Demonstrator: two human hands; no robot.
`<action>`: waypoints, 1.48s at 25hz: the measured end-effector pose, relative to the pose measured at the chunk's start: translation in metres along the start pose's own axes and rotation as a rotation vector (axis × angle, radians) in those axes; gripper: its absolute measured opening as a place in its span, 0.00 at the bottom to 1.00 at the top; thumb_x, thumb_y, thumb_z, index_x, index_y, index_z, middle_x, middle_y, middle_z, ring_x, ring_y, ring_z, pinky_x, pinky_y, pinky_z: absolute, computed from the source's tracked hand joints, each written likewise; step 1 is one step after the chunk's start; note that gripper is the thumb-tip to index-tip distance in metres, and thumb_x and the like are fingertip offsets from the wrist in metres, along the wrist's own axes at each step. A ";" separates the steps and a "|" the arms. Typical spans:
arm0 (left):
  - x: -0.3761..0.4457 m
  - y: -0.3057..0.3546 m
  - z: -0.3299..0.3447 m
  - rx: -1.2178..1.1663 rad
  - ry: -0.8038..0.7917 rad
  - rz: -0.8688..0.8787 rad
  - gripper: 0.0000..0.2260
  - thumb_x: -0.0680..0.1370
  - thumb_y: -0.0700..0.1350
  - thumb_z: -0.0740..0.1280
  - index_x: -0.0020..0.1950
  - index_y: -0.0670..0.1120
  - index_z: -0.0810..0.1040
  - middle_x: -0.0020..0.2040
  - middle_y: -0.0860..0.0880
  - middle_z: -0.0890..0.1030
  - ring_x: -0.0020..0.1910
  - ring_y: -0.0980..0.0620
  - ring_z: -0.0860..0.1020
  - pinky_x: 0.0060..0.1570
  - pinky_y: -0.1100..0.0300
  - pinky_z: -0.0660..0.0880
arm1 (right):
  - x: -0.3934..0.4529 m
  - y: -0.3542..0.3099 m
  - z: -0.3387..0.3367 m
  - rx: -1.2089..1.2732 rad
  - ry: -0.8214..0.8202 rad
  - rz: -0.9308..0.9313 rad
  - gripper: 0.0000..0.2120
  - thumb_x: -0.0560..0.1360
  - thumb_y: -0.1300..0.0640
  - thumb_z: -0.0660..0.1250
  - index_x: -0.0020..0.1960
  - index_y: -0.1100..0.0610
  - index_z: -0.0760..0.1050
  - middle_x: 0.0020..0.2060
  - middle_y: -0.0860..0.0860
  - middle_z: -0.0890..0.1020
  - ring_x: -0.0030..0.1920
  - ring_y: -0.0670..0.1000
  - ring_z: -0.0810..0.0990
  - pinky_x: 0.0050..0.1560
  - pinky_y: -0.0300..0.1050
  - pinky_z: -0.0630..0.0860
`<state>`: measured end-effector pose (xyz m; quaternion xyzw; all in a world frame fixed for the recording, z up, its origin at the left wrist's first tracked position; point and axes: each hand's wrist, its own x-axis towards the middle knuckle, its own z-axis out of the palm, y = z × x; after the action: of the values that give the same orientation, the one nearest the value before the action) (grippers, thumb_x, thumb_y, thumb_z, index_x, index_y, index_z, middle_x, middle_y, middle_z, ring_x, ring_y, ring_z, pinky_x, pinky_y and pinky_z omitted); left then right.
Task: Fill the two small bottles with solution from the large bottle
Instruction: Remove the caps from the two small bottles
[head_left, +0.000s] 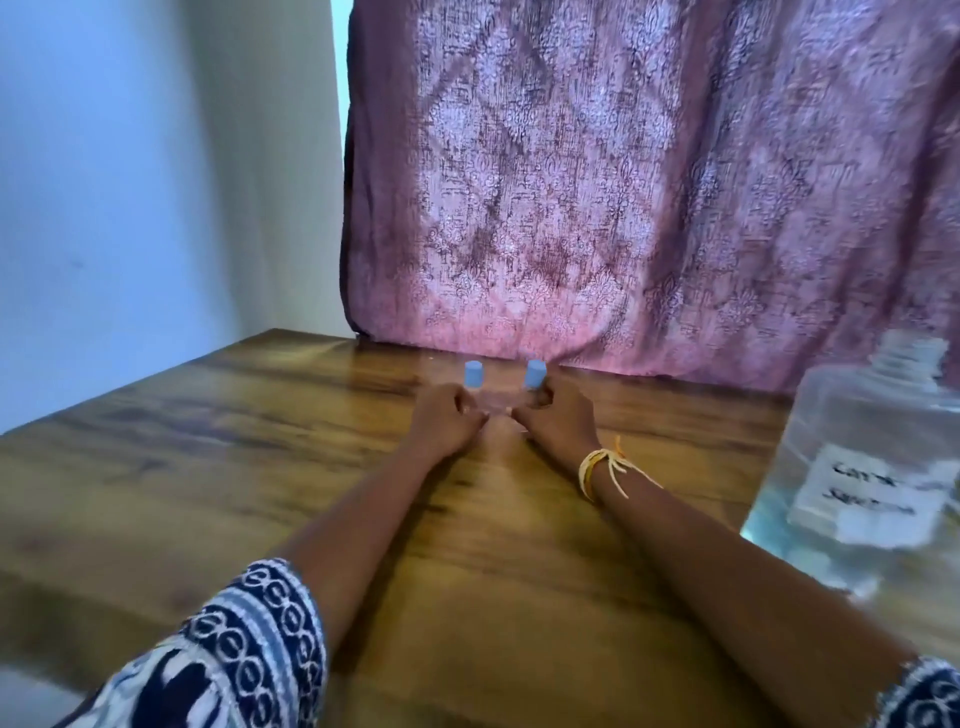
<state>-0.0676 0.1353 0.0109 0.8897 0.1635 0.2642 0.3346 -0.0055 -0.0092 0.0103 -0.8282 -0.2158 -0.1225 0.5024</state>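
Two small clear bottles with light blue caps stand upright near the far edge of the wooden table (156, 467). My left hand (447, 421) curls around the left small bottle (473, 374), and my right hand (558, 421) curls around the right small bottle (535, 374). Only the blue caps show plainly above my fingers; the bottle bodies are mostly hidden. The large clear bottle (862, 452), uncapped, with a white handwritten label, stands at the right, close to the camera and apart from both hands. Liquid shows in its lower part.
A pink patterned curtain (649, 182) hangs behind the table's far edge. A pale wall (130, 182) is at the left. A yellow thread band is on my right wrist (597, 470).
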 end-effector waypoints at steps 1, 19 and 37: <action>-0.015 0.002 -0.004 -0.005 -0.033 0.029 0.07 0.72 0.46 0.73 0.41 0.44 0.79 0.42 0.44 0.82 0.42 0.49 0.78 0.36 0.62 0.64 | -0.013 -0.002 -0.009 0.004 -0.020 -0.002 0.12 0.66 0.57 0.76 0.48 0.55 0.77 0.37 0.47 0.79 0.41 0.49 0.79 0.42 0.40 0.70; -0.115 0.015 -0.034 -0.260 -0.165 0.154 0.08 0.69 0.46 0.78 0.38 0.53 0.79 0.40 0.51 0.83 0.41 0.57 0.79 0.35 0.79 0.69 | -0.110 -0.003 -0.073 -0.159 -0.111 -0.079 0.26 0.66 0.54 0.74 0.62 0.56 0.70 0.45 0.46 0.78 0.43 0.45 0.77 0.49 0.43 0.74; -0.108 0.017 -0.039 -0.355 -0.146 0.143 0.08 0.64 0.42 0.76 0.37 0.51 0.80 0.31 0.55 0.81 0.32 0.59 0.77 0.33 0.63 0.73 | -0.100 -0.068 -0.024 0.063 -0.039 -0.262 0.07 0.70 0.56 0.75 0.46 0.54 0.81 0.44 0.50 0.82 0.44 0.46 0.80 0.47 0.40 0.77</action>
<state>-0.1753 0.0927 0.0085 0.8429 0.0261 0.2469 0.4774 -0.1256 -0.0259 0.0326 -0.7790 -0.3357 -0.1642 0.5036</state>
